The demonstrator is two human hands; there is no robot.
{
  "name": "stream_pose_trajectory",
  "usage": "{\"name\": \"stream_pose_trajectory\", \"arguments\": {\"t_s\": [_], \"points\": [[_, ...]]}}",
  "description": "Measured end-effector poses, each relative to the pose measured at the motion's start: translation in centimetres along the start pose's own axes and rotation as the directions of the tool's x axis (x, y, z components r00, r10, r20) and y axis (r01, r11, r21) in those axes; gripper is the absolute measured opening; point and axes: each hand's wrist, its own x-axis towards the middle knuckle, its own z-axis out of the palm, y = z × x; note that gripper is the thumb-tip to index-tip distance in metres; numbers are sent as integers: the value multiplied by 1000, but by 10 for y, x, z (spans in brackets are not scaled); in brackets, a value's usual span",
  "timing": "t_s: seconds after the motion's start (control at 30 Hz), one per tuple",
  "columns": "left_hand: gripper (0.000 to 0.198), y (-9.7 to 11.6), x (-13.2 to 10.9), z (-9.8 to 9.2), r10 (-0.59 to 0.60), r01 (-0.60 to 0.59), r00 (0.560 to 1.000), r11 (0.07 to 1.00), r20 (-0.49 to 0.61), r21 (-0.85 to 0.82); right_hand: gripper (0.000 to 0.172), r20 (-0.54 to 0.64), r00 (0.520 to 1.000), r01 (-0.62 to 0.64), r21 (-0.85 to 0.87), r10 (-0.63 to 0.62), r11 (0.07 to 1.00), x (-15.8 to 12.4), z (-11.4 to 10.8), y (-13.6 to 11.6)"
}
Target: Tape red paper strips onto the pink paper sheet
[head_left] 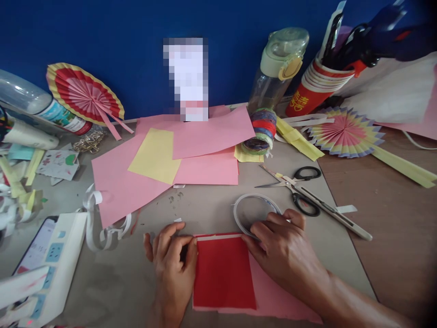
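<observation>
While the left hand pinches the tape strip at the top-left corner of the red paper, low in mid-frame, and the right hand grips the tape roll, I reckon any slack could lay the strip crooked or wrinkled.

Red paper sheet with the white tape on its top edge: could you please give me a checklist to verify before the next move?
1. White tape strip lies along the top edge of the red rectangular paper sheet: ok.
2. Left hand presses the strip's left end at the corner: ok.
3. Right hand holds the white tape roll at the strip's right end: ok.
4. Strip is cut from the roll: cannot tell, the right hand covers that spot.
5. Red sheet lies flat on the pink paper sheet: ok.
6. Black-handled metal scissors lie open, close beyond the right hand: ok.
</observation>
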Motion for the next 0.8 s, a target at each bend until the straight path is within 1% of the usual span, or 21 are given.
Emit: {"name": "stream_pose_trajectory", "arguments": {"t_s": [0.23,0.47,0.8], "points": [[12,1,0,0,-2,2,1000,1000,9,2,28,28,1000,-7,9,6,1000,0,-2,0],[13,1,-1,0,4,-4,1000,1000,5,12,27,41,999,-19,15,19,1000,0,-1,0],[12,1,-1,0,-2,1,1000,1000,13,24,28,19,1000,-20,15,19,1000,1,-1,-1]]}}
